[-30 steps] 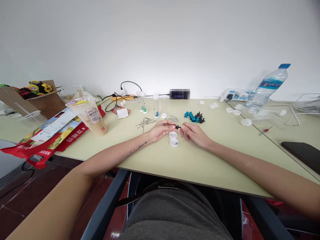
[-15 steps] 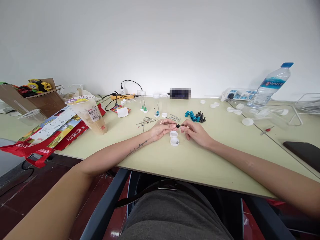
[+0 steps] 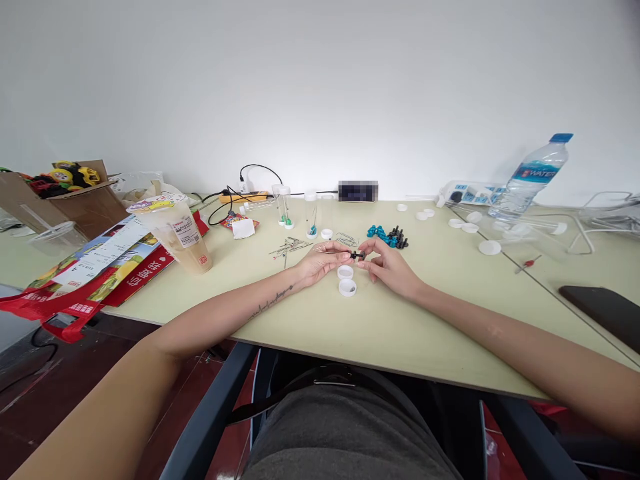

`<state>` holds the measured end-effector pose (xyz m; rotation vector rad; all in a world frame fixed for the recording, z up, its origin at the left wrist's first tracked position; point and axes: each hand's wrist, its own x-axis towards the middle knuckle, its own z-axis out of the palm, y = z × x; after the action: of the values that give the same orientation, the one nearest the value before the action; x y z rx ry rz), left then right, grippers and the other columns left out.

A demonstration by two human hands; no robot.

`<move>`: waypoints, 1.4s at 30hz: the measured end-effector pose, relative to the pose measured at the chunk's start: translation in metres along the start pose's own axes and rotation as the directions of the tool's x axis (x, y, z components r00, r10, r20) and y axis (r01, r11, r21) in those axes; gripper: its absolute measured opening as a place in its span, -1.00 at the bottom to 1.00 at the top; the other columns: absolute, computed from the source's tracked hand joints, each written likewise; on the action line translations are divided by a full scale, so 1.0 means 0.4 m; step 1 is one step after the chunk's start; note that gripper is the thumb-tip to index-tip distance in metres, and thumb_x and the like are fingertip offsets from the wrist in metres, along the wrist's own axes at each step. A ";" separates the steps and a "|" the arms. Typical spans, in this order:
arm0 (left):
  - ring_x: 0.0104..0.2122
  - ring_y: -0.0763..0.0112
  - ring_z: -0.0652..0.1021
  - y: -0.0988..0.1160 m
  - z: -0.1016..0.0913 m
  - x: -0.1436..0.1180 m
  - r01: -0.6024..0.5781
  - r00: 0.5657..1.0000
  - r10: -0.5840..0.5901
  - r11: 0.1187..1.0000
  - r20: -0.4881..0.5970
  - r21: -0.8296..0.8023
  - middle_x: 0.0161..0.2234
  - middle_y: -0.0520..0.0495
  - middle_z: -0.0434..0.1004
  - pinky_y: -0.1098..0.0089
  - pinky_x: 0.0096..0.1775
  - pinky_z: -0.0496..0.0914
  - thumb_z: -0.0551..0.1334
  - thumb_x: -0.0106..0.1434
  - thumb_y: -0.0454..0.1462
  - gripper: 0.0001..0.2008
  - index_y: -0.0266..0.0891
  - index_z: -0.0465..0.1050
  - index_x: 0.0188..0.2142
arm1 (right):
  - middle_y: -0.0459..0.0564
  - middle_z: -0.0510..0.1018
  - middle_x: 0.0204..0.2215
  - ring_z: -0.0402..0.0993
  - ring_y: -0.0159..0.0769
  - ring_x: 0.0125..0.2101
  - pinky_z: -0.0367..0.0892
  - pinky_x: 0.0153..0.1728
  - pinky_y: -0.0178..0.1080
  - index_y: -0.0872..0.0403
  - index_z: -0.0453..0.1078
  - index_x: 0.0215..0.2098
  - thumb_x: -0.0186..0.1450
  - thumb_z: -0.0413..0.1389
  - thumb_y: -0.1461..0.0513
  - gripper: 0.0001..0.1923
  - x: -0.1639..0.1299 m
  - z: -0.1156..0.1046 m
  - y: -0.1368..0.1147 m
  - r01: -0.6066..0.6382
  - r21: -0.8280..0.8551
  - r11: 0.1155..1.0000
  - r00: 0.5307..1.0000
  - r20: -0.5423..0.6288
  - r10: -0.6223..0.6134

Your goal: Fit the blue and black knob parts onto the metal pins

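Over the table's middle, my left hand [image 3: 323, 265] pinches one end of a small black knobbed piece [image 3: 357, 255]. Thin metal pins stick out from the left fingers. My right hand [image 3: 387, 268] has its thumb and forefinger curled around the other end of the piece; the exact contact is hard to see. Below the fingers sit two round white caps, an upper cap [image 3: 345, 272] and a lower cap [image 3: 347, 287] with something small and dark in it. Just beyond the right hand lie a pile of black pieces [image 3: 399, 238] and a pile of teal pieces [image 3: 379, 233].
Loose metal pins [image 3: 291, 247] lie left of my hands. Clear tubes [image 3: 311, 217] stand behind them, near a phone [image 3: 358, 192]. A drink cup [image 3: 183, 237] and red bag [image 3: 145, 273] are at left; a water bottle [image 3: 533, 177] and white caps [image 3: 490, 247] at right.
The right thumb and forefinger have spread slightly, and more of the black piece shows between the hands. The whole view has shifted a little.
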<state>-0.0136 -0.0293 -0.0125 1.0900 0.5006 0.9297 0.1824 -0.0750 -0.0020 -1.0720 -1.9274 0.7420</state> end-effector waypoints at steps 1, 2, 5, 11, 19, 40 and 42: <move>-0.33 0.42 0.57 0.000 0.000 0.000 -0.003 1.000 0.003 1.000 0.000 -0.003 -0.38 -0.04 0.54 0.32 -0.07 0.37 0.38 -0.05 -0.42 -0.78 -0.36 0.45 -0.35 | -0.07 0.31 -0.21 0.27 -0.52 -0.65 0.30 -0.57 -0.27 -0.02 0.19 -0.15 0.23 0.07 0.08 -0.73 0.000 0.000 -0.001 0.008 -0.007 1.000 1.000 -0.006 -0.008; -0.32 0.42 0.57 -0.001 -0.001 0.000 -0.005 1.000 0.005 1.000 0.002 -0.008 -0.38 -0.04 0.54 0.31 -0.06 0.37 0.38 -0.05 -0.42 -0.78 -0.36 0.45 -0.36 | -0.07 0.32 -0.21 0.27 -0.52 -0.65 0.30 -0.57 -0.27 -0.02 0.20 -0.15 0.24 0.06 0.08 -0.74 0.000 -0.001 -0.002 0.013 -0.015 1.000 1.000 -0.010 -0.013; -0.32 0.43 0.57 -0.003 -0.003 0.002 0.000 1.000 0.000 1.000 0.009 -0.019 -0.39 -0.02 0.53 0.30 -0.05 0.36 0.38 -0.06 -0.41 -0.78 -0.35 0.45 -0.37 | -0.07 0.34 -0.24 0.27 -0.50 -0.64 0.29 -0.58 -0.28 0.00 0.22 -0.20 0.26 0.03 0.07 -0.78 0.001 -0.001 -0.004 0.012 -0.034 0.999 1.000 -0.005 -0.012; -0.33 0.45 0.56 -0.006 -0.010 0.007 -0.001 1.000 0.002 1.000 0.007 -0.016 -0.38 -0.02 0.52 0.28 -0.03 0.34 0.39 -0.06 -0.41 -0.78 -0.35 0.45 -0.37 | -0.08 0.37 -0.30 0.29 -0.47 -0.64 0.26 -0.59 -0.27 0.00 0.25 -0.24 0.26 0.03 0.02 -0.75 0.003 0.000 -0.003 -0.001 -0.024 1.000 1.000 0.009 0.001; -0.30 0.40 0.57 -0.008 -0.012 0.006 -0.016 1.000 0.016 1.000 0.020 -0.014 -0.36 -0.03 0.51 0.28 -0.03 0.35 0.38 -0.05 -0.40 -0.78 -0.35 0.46 -0.36 | -0.08 0.44 -0.34 0.32 -0.41 -0.63 0.23 -0.54 -0.26 0.00 0.26 -0.20 0.34 -0.13 -0.03 -0.68 0.000 -0.002 -0.007 0.011 -0.021 1.000 0.999 -0.038 -0.012; -0.30 0.39 0.57 -0.007 -0.009 0.006 -0.008 1.000 0.008 1.000 -0.001 -0.027 -0.35 -0.03 0.52 0.27 0.00 0.33 0.38 -0.05 -0.42 -0.79 -0.35 0.47 -0.37 | -0.04 0.46 -0.36 0.34 -0.42 -0.63 0.20 -0.58 -0.28 0.04 0.34 -0.19 0.37 -0.22 -0.05 -0.56 0.000 -0.004 -0.002 0.023 -0.021 0.999 0.998 -0.059 -0.025; -0.30 0.40 0.57 -0.007 -0.009 0.005 -0.011 1.000 0.011 1.000 -0.005 -0.029 -0.35 -0.03 0.52 0.26 0.01 0.32 0.38 -0.05 -0.42 -0.80 -0.35 0.47 -0.37 | -0.04 0.46 -0.35 0.34 -0.42 -0.63 0.20 -0.57 -0.28 0.03 0.33 -0.14 0.36 -0.22 -0.05 -0.56 0.000 -0.005 -0.002 0.033 -0.020 0.999 0.997 -0.065 -0.035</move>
<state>-0.0140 -0.0261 -0.0164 1.0658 0.4840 0.9471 0.1836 -0.0753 -0.0003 -1.0596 -1.8964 0.6632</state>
